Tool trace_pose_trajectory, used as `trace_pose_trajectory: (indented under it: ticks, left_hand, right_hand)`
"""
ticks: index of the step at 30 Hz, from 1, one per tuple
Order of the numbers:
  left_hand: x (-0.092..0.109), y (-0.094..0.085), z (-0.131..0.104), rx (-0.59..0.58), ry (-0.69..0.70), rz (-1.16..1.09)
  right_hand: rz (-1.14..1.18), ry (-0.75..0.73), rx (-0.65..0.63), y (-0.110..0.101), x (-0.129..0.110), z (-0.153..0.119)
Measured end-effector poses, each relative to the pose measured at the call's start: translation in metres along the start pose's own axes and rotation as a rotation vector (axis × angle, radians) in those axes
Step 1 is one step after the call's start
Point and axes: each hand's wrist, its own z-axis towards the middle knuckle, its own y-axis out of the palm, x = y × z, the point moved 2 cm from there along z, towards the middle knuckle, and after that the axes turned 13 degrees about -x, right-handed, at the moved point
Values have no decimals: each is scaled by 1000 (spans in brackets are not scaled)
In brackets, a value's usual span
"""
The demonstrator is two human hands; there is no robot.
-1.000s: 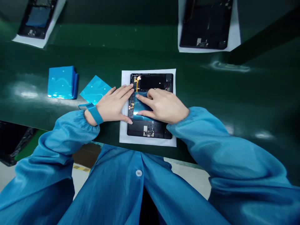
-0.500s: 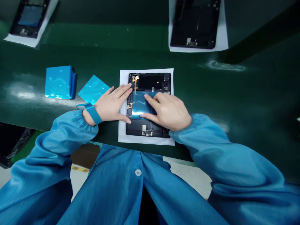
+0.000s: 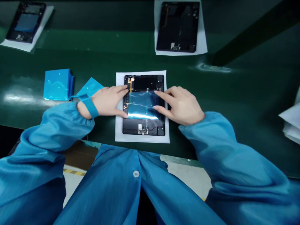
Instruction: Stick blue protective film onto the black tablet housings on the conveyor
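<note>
An opened tablet (image 3: pixel 131 127) lies on a white sheet (image 3: pixel 118 138) before me, its inner parts showing. A shiny blue film (image 3: pixel 142 109) covers the middle of it, over what may be the battery. My left hand (image 3: pixel 107 101) rests with spread fingers on the tablet's left edge, the wrist in a blue strap (image 3: pixel 90 104). At the film's right side, my right hand (image 3: pixel 181 104) touches the surface with its index finger and thumb held apart; nothing is gripped in it.
A stack of blue films (image 3: pixel 57 84) stands on the green table at left, with a single blue sheet (image 3: pixel 91 86) beside my left hand. Farther back lie two more opened tablets, one right (image 3: pixel 179 34), one left (image 3: pixel 26 23). White sheets (image 3: pixel 292 120) sit at the right edge.
My right hand has slid to the right over the film, uncovering more of it. My left hand stays at the tablet's left edge. The whole view has shifted somewhat.
</note>
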Motion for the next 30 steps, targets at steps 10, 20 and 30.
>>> trace_pose_trajectory:
  ticks: [10,20,30]
  left_hand:
    - [-14,-46,93,300,-209,-38]
    - [-46,-41,114,290,-89,-215]
    - [-31,-52,88,287,21,45]
  right_hand:
    - [-17,-76,-85,14,20,5]
    - [-15,-336,-106,8,-1,-33]
    - [550,380,161,23,4,-49]
